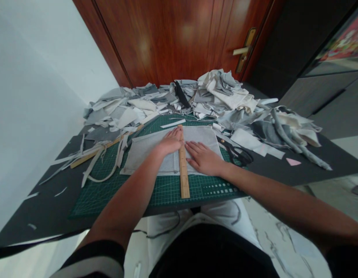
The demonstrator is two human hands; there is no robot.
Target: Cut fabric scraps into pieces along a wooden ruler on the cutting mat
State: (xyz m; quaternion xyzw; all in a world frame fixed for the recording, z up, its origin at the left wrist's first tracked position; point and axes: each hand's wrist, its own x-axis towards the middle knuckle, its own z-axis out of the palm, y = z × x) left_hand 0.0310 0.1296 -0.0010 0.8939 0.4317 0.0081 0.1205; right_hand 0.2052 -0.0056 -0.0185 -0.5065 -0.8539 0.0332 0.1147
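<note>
A light grey, roughly rectangular fabric panel (pixel 168 161) lies flat near the middle of the table, a crease or seam line running near to far just left of a narrow, flat wooden ruler (pixel 184 170). The ruler lies across the panel from its far edge and runs past its near edge. The left hand (pixel 170 142) rests palm down on the panel and against the ruler's far half, its fingers straight and close together, the thumb reaching onto the ruler. The right hand (pixel 206 158) lies flat on the panel just right of the ruler, fingers slightly apart and pointing toward it, the thumb spread away.

Under the panel is a green cutting mat with a pale grid (pixel 164 193). Just beyond the panel's right edge lie black-handled scissors (pixel 239 154); farther right is a small pink scrap (pixel 293 161). On the left, off-white fabric strips (pixel 121 150) curl over the mat and across a yellowish wooden strip (pixel 83 159). A heap of grey and cream fabric pieces (pixel 225 88) spans the far side of the dark tabletop (pixel 271 173), before a glossy reddish-brown wooden door (pixel 167 42).
</note>
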